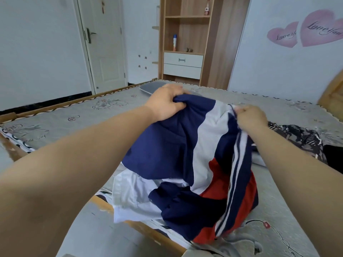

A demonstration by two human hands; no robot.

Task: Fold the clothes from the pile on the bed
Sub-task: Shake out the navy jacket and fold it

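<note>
You are holding a navy, white and red garment [187, 154] up over the near part of the bed [78, 117], and both of your hands are gripping its top edge. Your left hand [167, 102] is bunching a fold of navy cloth in curled fingers, while your right hand [250, 115] is pinching the striped edge between thumb and fingers. With your hands set apart like this, the cloth is hanging down between them, which is probably letting you find its shape before folding it. Its lower part is trailing onto the mattress, draping over a white garment [128, 197] that is lying beneath it at the bed's near edge. More clothes are waiting to your right: a dark patterned piece [297, 138] is lying just beyond your right forearm. The bed is wearing a grey mat printed with small flowers, inside a wooden frame. Beyond it, a white door [105, 43] is standing shut on the left, a wooden shelf unit [185, 38] with two white drawers is facing you, and pink heart decals [306, 30] are decorating the right wall.
</note>
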